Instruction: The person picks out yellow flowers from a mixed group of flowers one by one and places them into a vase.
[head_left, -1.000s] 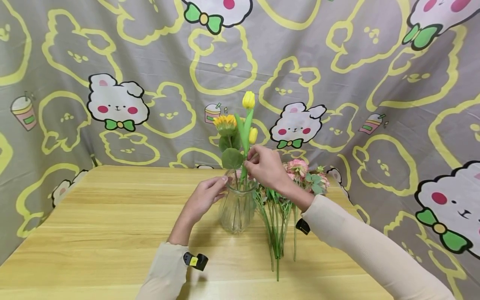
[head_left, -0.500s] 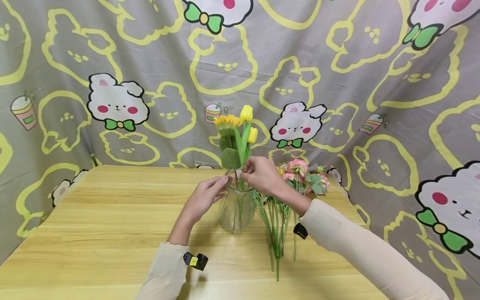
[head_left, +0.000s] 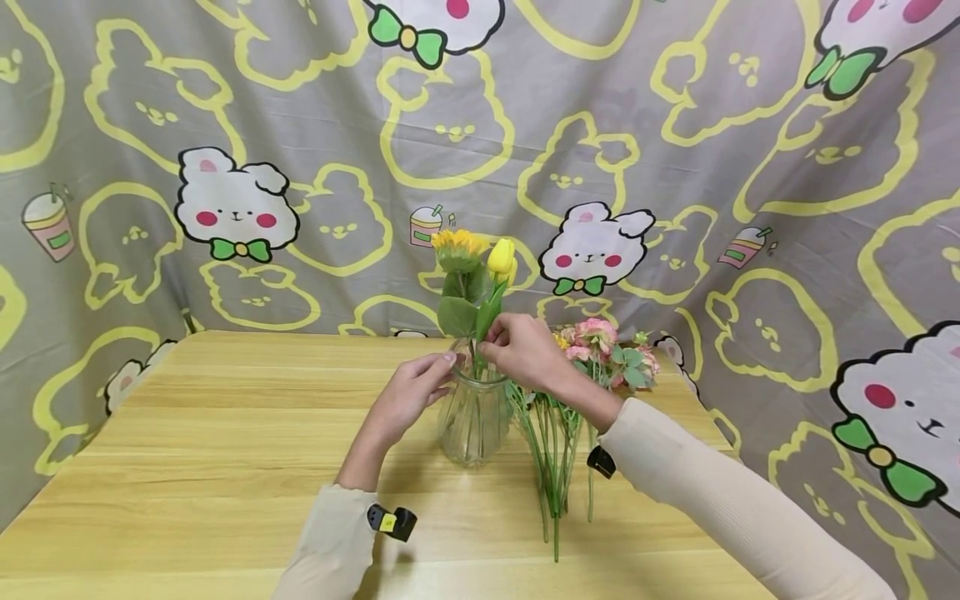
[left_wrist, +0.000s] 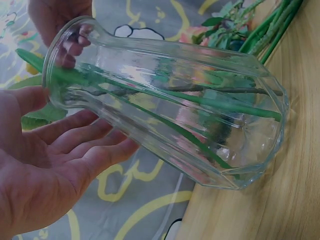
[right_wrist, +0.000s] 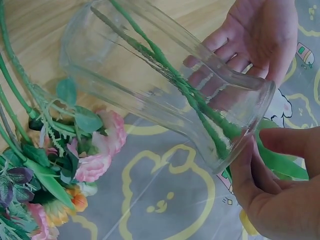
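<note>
A clear glass vase [head_left: 474, 421] stands upright on the table, its ribbed body narrowing to a flared rim. My left hand [head_left: 408, 396] holds its neck from the left, thumb at the rim and fingers along the side in the left wrist view. At the mouth, my right hand [head_left: 528, 350] pinches a yellow tulip [head_left: 501, 257] by its green stem and leaves. A second yellow bloom is partly hidden behind the first. Beside them a sunflower [head_left: 459, 244] with broad round leaves stands in the vase. Several stems [left_wrist: 200, 100] show through the glass.
Right of the vase lies a bunch of loose flowers with pink blooms [head_left: 596, 335], their green stems [head_left: 555, 483] pointing toward me. More pink and orange blooms [right_wrist: 102, 150] show in the right wrist view. A patterned curtain [head_left: 337, 125] surrounds the wooden table [head_left: 225, 467].
The tulip has sunk lower into the vase, its bloom now near the sunflower's height. My right hand moved down toward the rim, then stayed there. My left hand has kept its place.
</note>
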